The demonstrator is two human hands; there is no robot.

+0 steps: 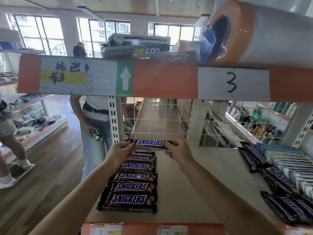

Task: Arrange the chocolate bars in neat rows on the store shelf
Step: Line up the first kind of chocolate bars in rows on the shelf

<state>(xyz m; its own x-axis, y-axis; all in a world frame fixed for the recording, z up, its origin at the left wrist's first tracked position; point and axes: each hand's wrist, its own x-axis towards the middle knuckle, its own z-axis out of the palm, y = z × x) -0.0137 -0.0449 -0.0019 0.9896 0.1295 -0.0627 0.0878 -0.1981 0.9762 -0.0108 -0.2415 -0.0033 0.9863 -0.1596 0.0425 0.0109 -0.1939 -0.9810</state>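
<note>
At about nine o'clock of the held bar, the left hand (121,149) pinches the crimped left end of a brown plastic-wrapped Snickers chocolate bar with blue lettering (150,143); its grip is clamped on the wrapper, thumb on top. The bar lies crosswise, long axis running from nine to three o'clock, label up and readable, raised a little above the pale beige shelf board (203,184) near the white wire-grid back panel (159,116). At three o'clock the right hand (177,150) pinches the other end, grip likewise clamped on the wrapper.

Directly at six o'clock of the held bar, a column of matching Snickers bars (132,185) runs toward the orange shelf edge (140,228), each lying crosswise and overlapping the next. The held bar sits parallel to them at the far, twelve o'clock end of the column, so the coming move looks like a short drop straight down, both hands equally near.

Far out at three to four o'clock, a loose heap of dark Snickers bars (279,182) lies skewed, well apart from the column, beside a row of blue-and-white flat packets (291,160).
</note>
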